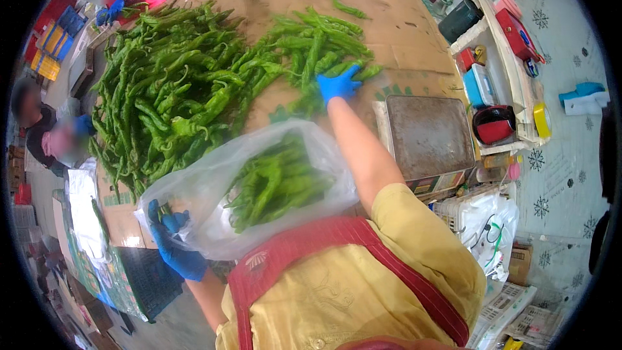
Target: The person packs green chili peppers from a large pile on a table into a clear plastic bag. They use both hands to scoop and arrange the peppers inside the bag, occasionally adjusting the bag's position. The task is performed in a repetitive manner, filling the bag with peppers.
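My left hand [172, 240], in a blue glove, grips the edge of a clear plastic bag [214, 181] holding several long green peppers [275, 185]. The bag rests against my chest at the table's near edge. My right hand [338, 84], also blue-gloved, reaches out over a smaller heap of green peppers [311, 45] and presses down on them with fingers spread. A much larger pile of peppers [175, 91] covers the left side of the cardboard-covered table [402, 32].
A flat metal scale platform [427, 133] sits right of my right arm. A shelf [499, 58] at the right carries a red box, tape and containers. Two other people with blue gloves [107, 11] work at the far left. White bags [483, 227] hang below the scale.
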{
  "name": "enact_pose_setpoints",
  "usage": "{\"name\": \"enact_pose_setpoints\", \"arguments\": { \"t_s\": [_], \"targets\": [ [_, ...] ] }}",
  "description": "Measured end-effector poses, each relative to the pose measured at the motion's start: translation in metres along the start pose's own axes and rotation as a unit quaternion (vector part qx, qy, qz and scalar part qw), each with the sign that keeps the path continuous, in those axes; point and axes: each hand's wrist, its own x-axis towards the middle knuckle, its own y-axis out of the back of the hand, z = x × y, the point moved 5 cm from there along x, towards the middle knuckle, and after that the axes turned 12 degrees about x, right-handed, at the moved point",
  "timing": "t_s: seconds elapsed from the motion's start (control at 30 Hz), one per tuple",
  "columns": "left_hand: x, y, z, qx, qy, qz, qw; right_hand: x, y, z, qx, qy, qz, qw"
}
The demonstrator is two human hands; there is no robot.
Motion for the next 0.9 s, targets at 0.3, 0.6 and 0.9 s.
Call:
{"name": "enact_pose_setpoints", "arguments": {
  "t_s": [0.3, 0.6, 0.9],
  "targets": [
    [-0.026, -0.015, 0.027, 0.031, 0.000, 0.114, 0.993, 0.016, 0.017, 0.033, 0.049, 0.130, -0.098, 0.986],
    [-0.021, -0.022, 0.028, 0.090, -0.034, 0.014, 0.995, 0.030, 0.004, 0.041, 0.093, 0.161, -0.051, 0.981],
    [-0.026, -0.004, 0.024, 0.084, -0.028, 0.004, 0.996, -0.031, 0.116, -0.008, 0.657, -0.009, -0.534, 0.533]
  ]
}}
